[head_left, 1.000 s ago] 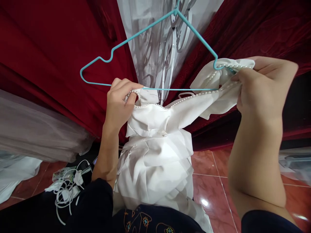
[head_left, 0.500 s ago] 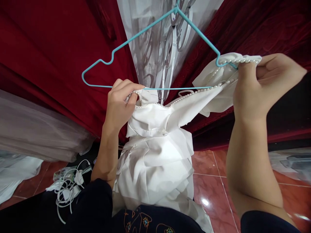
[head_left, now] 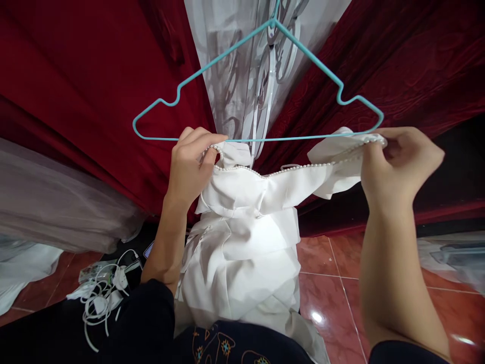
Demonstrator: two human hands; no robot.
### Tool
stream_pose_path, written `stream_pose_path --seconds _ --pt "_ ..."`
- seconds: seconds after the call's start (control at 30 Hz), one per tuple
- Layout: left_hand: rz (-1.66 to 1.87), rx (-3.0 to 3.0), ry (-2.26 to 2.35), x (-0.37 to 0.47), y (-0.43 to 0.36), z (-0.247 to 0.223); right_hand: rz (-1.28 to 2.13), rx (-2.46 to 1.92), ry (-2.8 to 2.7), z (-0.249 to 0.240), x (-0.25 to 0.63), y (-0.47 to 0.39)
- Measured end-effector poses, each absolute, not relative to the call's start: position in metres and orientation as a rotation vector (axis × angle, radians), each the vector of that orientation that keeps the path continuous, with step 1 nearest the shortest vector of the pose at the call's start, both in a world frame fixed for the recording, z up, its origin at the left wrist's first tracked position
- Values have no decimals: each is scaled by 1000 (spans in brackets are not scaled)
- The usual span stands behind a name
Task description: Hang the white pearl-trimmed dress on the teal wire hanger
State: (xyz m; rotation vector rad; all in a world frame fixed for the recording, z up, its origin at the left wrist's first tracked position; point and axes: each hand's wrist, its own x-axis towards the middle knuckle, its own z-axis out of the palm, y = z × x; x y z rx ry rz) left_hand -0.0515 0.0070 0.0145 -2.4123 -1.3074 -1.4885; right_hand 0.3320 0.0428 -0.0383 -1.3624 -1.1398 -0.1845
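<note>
I have the white dress (head_left: 242, 253) stretched between my hands, its top just under the low bar of the turquoise hanger (head_left: 227, 54), its skirt hanging in folds towards my lap. My left hand (head_left: 189, 167) pinches the beaded edge between thumb and forefinger, right at the bar; my right hand (head_left: 394, 167) has thumb and forefinger closed on the far end of the pearl trim (head_left: 303, 166), near the hanger's right tip. I can't tell how firmly I grip either side. As I judge it, pulling too hard sideways could strain the thread and pop pearls off, and a bead row could snag on the shoulder notch if dragged across it. The satin looks slippery, so a loose pinch might let one side drop, its weight tugging the other askew. The hanger could swing if I knock the bar, and the thin loop (head_left: 290, 166) could catch. Low hem cloth might get trodden on over the tiles (head_left: 326, 298). I can read no brand, label or writing: the orange stitching on my dark top (head_left: 226, 346) forms no letters I can make out, and the white cables (head_left: 96, 308) show no legible marks.
</note>
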Motion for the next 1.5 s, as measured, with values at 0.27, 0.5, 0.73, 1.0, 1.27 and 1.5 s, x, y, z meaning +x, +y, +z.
stream_pose_path --seconds 0.27,0.5,0.73,1.0,1.27,1.5 --pt "-1626 -2427 -1256 -32 9 5 -409 -814 -1502 -10 251 -10" --pt "-1598 -2250 -1191 -30 -2 -9 58 -885 -1654 -5 216 13" --pt "-2088 -1334 -1315 -88 6 -31 8 -843 -1621 -7 226 14" --pt "-2153 -1612 -1120 -115 55 47 58 -828 -1563 -10 218 14" --pt "-2221 -2111 -952 -65 59 56 13 -811 -1541 -16 216 17" --pt "-1438 -2666 -1103 -7 14 18 25 -818 -1520 -19 215 20"
